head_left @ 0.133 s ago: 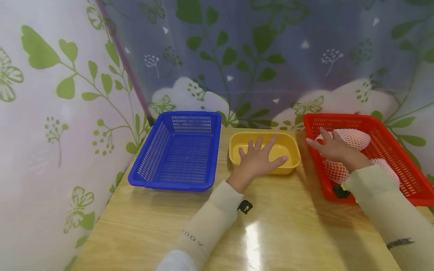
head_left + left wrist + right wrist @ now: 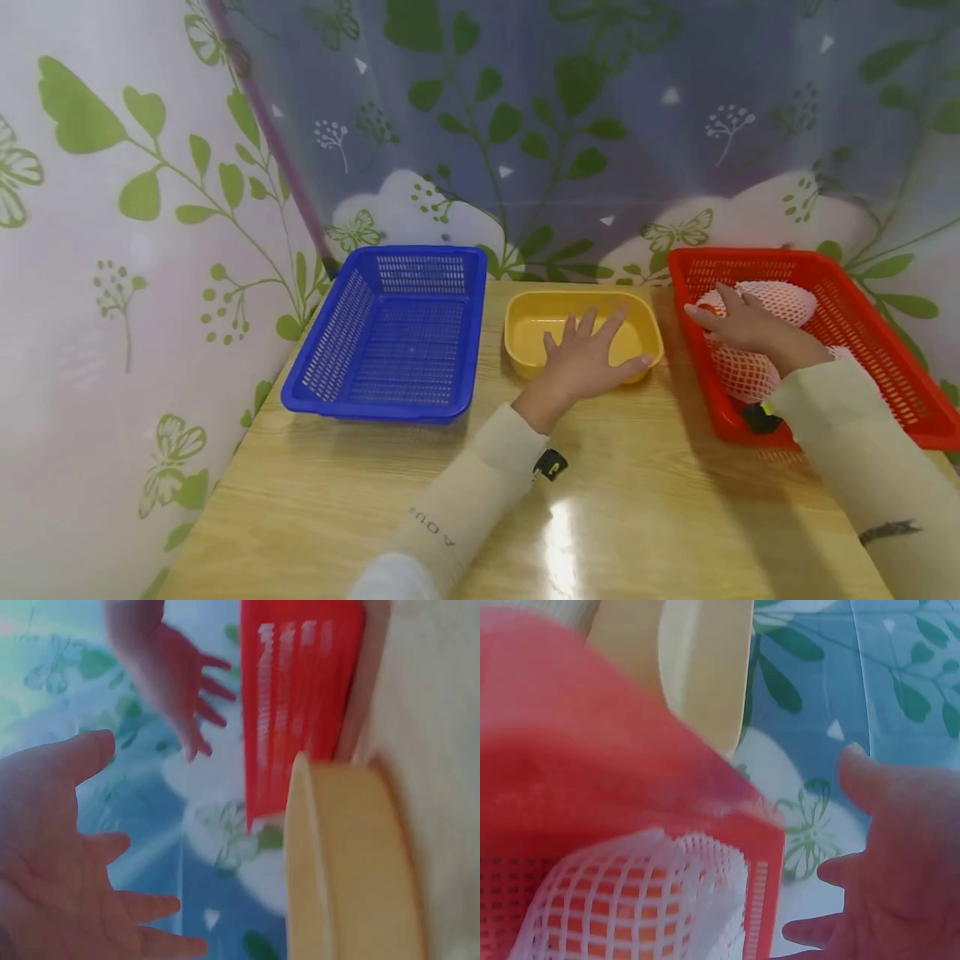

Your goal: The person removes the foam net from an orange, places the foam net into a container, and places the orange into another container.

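My left hand point(image 2: 581, 362), fingers spread and holding nothing, hovers above the front right part of a yellow plastic tub point(image 2: 536, 333). In the left wrist view its palm stands apart from the tub wall point(image 2: 367, 862). My right hand point(image 2: 750, 327) is over the left side of a red basket point(image 2: 873, 308), with loosely extended fingers. The right wrist view shows that hand apart from a round, orange-red item in white foam netting point(image 2: 622, 900), which lies in the basket. Several such netted items point(image 2: 783, 302) are there, partly hidden by my hand and sleeve.
A blue slotted basket point(image 2: 412, 350) with nothing in it stands left of the tub. All three containers are on a light wooden table point(image 2: 637, 500). Leaf-patterned curtains point(image 2: 517, 150) hang close behind and along the left side.
The left hand has shifted a little to the right over the tub. The right hand has moved slightly right above the red basket. The containers stay put.
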### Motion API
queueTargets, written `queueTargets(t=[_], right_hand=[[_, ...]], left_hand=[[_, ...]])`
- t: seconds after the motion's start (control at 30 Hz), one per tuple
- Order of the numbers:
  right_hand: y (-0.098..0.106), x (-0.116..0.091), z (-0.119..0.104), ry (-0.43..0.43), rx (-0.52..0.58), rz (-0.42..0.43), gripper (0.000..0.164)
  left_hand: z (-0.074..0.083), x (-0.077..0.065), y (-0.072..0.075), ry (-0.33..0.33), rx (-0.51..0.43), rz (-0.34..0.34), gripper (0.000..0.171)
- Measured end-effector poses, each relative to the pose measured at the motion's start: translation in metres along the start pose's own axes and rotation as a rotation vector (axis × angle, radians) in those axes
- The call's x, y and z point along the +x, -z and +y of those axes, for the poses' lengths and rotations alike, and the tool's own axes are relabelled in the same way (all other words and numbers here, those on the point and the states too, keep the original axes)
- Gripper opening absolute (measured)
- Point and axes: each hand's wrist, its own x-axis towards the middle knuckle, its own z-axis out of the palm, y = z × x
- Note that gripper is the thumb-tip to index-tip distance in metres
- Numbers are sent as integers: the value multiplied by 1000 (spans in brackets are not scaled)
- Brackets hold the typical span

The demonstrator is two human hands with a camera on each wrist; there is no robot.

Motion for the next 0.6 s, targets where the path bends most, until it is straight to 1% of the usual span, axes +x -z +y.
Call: queueTargets(t=[0.13, 0.2, 0.27, 0.37, 0.43, 0.5, 0.6], right_hand=[[8, -3, 16, 10, -49, -2, 109], [10, -4, 22, 13, -60, -1, 110], [8, -6, 26, 15, -48, 1, 112], [3, -10, 33, 32, -36, -17, 113], [0, -12, 38, 39, -34, -31, 113], [2, -12, 43, 28, -29, -58, 114], [5, -10, 50, -3, -37, -90, 117]], left_hand=[[21, -5, -21, -67, -18, -46, 79], [26, -8, -30, -96, 9, -66, 80], [22, -13, -37, -137, 61, -72, 80], [7, -21, -42, -191, 139, -87, 80], [-1, -26, -46, -216, 165, -89, 80], [-3, -24, -51, -218, 155, -81, 80], [7, -14, -60, -223, 104, -55, 80]])
